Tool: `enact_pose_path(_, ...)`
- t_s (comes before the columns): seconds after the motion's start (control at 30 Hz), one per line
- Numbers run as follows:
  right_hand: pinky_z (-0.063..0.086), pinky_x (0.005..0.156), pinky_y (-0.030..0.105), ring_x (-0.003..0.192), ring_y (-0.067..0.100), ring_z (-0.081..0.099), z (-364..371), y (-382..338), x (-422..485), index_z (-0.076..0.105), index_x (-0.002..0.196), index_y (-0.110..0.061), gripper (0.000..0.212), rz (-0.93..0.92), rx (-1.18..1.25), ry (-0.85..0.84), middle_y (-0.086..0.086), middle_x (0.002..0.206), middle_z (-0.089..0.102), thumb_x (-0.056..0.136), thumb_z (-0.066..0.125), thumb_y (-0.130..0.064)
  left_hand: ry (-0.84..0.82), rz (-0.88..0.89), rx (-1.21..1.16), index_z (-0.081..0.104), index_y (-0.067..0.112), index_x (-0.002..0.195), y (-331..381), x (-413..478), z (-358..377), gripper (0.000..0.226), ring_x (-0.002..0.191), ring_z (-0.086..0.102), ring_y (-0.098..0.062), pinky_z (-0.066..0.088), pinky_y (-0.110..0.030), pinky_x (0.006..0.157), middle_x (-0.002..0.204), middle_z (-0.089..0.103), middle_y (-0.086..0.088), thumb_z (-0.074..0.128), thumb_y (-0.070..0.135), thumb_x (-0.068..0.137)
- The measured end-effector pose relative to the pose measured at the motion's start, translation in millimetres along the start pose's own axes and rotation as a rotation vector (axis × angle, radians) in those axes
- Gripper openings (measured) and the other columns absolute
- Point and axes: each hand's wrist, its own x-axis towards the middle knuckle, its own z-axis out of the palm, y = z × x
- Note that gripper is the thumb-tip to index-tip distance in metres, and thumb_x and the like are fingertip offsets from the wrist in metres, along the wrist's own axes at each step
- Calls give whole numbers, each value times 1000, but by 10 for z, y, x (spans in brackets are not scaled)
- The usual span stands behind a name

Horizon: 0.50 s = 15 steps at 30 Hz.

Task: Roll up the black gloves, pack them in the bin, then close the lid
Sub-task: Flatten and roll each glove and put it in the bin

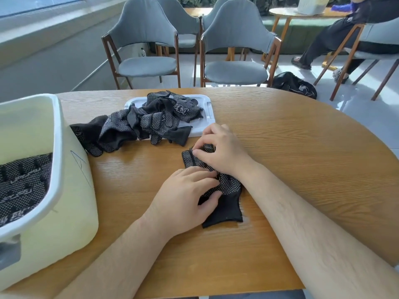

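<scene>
Head view: a wooden table (302, 158) seen from above, with both bare forearms reaching in from the near edge.
Glove (224, 206): black with white dots, lying flat on the table just right of centre. The plain cuff is nearest the camera and the finger end points away and slightly left.
Right hand (222, 147): set on the far finger end of the glove, with the fingers curled down and pinching the fabric. A narrow raised fold shows beside the fingertips.
Left hand (185, 190): set on the dotted palm part of the glove, with the fingers bent over it and the thumb against the fabric near the cuff, gripping it.
Hands together: close, the left fingertips just beside the right wrist.
Pile (140, 124): loose, tangled black dotted gloves beyond the glove and to its left, apart from it.
Lid (207, 111): white, flat and rectangular, lying on the table under the far half of the pile. Its right edge is bare, and the rest of the pile spills onto the wood toward the bin.
Bin (71, 190): pale body with a white rim, open, at the left edge of the table.
Packed gloves (21, 184): dark dotted fabric inside the bin. Whether it is rolled cannot be told.
Chairs (235, 39): grey and padded on wooden legs, beyond the table.
Bag (293, 84): black, on the floor to the right of the chairs.
Person (336, 35): seated at the upper right, only partly in view.
</scene>
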Motion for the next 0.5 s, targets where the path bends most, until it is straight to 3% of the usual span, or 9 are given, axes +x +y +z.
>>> enact_pose_path(0.17, 47, 92, 38, 101, 12, 47, 10, 29, -53, 77, 86, -28, 8, -53, 89, 155, -13, 93, 54, 91, 73, -34, 10, 10, 9, 80, 21, 97, -7, 1, 1, 23, 110, 68, -12, 56, -33, 87, 113, 76, 7, 64, 36, 90)
enact_pose_path(0.3, 45, 96, 40, 104, 13, 48, 6, 32, -63, 77, 90, -29, 11, 14, -29, 71, -12, 95, 57, 93, 70, -37, -32, 4, -16, 79, 21, 104, 25, -49, -11, 27, 119, 65, -11, 55, -33, 93, 121, 73, 6, 62, 37, 91)
enact_pose_path(0.4, 45, 95, 39, 101, 10, 47, -11, -12, -61, 77, 94, -30, 10, -55, -17, 135, -12, 93, 56, 92, 70, -37, -86, 26, -49, 73, 21, 123, -26, -184, -97, 36, 138, 50, -9, 43, -29, 111, 140, 62, 6, 56, 41, 98)
enact_pose_path(0.5, 39, 94, 34, 98, 5, 43, -18, -101, -48, 78, 95, -34, 14, -161, 21, 114, -14, 93, 55, 89, 72, -45, -66, 35, -43, 73, 20, 123, -89, -259, -192, 35, 138, 49, -9, 36, -25, 115, 138, 63, 8, 58, 40, 99)
